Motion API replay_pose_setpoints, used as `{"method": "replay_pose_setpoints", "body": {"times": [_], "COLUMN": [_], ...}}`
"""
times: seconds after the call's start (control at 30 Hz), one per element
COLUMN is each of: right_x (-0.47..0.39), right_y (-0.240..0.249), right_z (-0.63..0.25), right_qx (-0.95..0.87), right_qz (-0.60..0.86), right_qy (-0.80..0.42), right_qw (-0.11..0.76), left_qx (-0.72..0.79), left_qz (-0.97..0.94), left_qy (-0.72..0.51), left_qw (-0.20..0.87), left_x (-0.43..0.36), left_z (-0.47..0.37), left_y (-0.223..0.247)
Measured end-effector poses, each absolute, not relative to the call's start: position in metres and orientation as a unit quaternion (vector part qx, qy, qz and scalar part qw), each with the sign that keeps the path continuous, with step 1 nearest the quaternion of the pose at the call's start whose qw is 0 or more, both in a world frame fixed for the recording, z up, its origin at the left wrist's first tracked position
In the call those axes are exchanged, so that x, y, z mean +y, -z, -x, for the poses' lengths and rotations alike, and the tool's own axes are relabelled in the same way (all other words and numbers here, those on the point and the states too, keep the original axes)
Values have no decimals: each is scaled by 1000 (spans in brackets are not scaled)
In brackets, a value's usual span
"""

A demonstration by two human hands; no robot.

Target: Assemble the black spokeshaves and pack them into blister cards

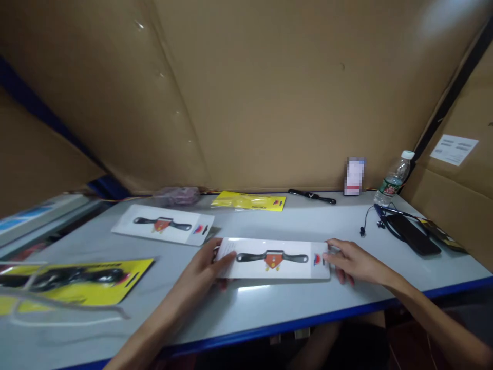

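Observation:
A white spokeshave package [269,270], printed with a black-handled spokeshave and an orange part, is held level just above the table near its front edge. My left hand [210,264] grips its left end, thumb on top. At the other end, beside the hang hole, my right hand [352,261] pinches the card between thumb and fingers. Behind my left hand lies a similar white package [154,235]. A yellow blister pack [115,290] with a dark tool inside sits at the left front. Farther back are a yellow card with clear plastic [250,201] and a loose black spokeshave [311,196].
Blurred pale wire-like loops [69,308] cross the left front. At the right stand a lit phone [354,177] and a water bottle [393,180], near neckband earphones [389,221] and a black phone-like slab [414,235]. Cardboard walls [269,92] enclose the table [300,313].

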State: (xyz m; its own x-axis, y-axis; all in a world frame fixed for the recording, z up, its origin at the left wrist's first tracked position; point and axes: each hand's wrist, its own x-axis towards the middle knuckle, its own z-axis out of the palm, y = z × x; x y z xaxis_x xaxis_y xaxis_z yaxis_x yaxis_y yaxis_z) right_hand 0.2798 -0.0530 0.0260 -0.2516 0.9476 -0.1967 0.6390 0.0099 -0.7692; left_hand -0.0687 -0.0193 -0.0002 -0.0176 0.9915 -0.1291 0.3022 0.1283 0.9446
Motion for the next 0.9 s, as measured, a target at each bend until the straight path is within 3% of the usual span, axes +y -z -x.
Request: {"method": "replay_pose_setpoints", "body": {"times": [0.07,0.13,0.23,0.33,0.6,0.7,0.9], "right_x": [-26,1,38,64,66,67,120], "right_y": [-31,-39,-46,-32,1,-13,-35], "right_z": [-279,-273,-260,-252,-256,-240,-150], "right_qx": [-714,-724,-729,-731,-741,-789,-881], "right_qz": [625,669,678,672,654,592,455], "right_qy": [-267,-99,30,97,134,106,1], "right_qw": [167,136,87,64,73,123,129], "left_qx": [657,657,476,342,360,367,358], "left_qz": [-591,-684,-848,-925,-918,-916,-919], "left_qy": [-345,-297,-228,-157,-163,-161,-153], "left_qw": [316,114,-38,-48,-20,20,71], "left_x": [-9,-3,1,8,19,15,16], "left_z": [84,89,78,60,52,51,51], "left_y": [-2,-6,-6,5,23,17,8]}}
